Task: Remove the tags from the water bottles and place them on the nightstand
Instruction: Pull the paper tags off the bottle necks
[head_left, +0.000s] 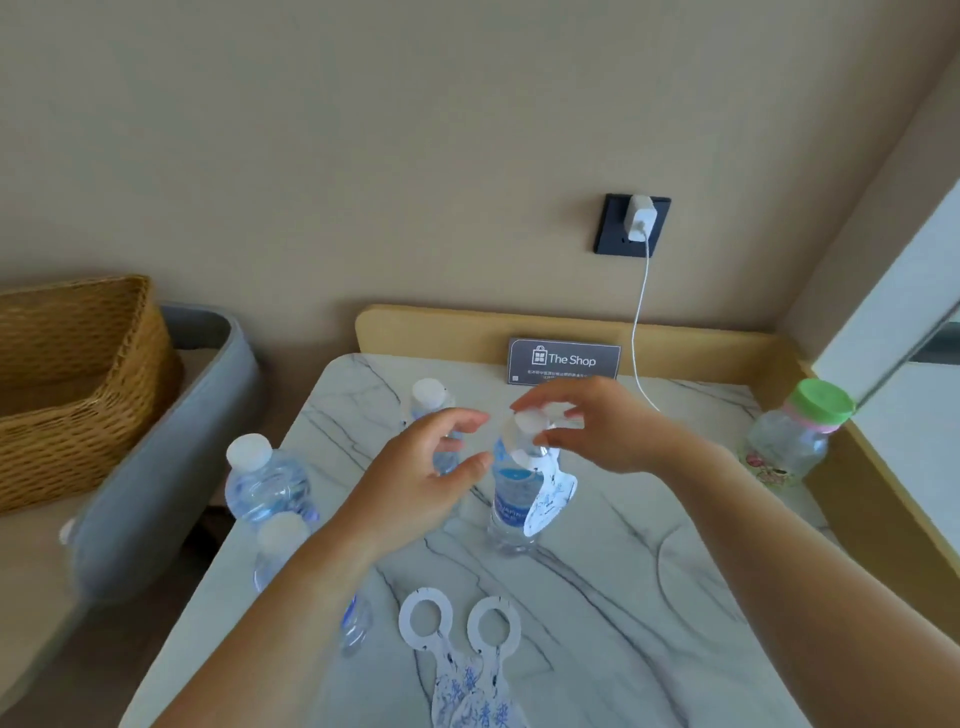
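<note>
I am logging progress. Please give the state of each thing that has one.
tagged bottle: upright, capped, tag on neck
loose tags: two, flat on nightstand
green-lid jar: closed
charger: plugged in
right hand: holds tagged bottle's top
left hand: open

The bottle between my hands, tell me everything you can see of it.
The bottle is clear plastic, upright on the marble-look nightstand, with a white cap, a blue label and a white-and-blue paper tag hanging from its neck. The right hand pinches at its cap; the left hand hovers beside it, contact unclear.
</note>
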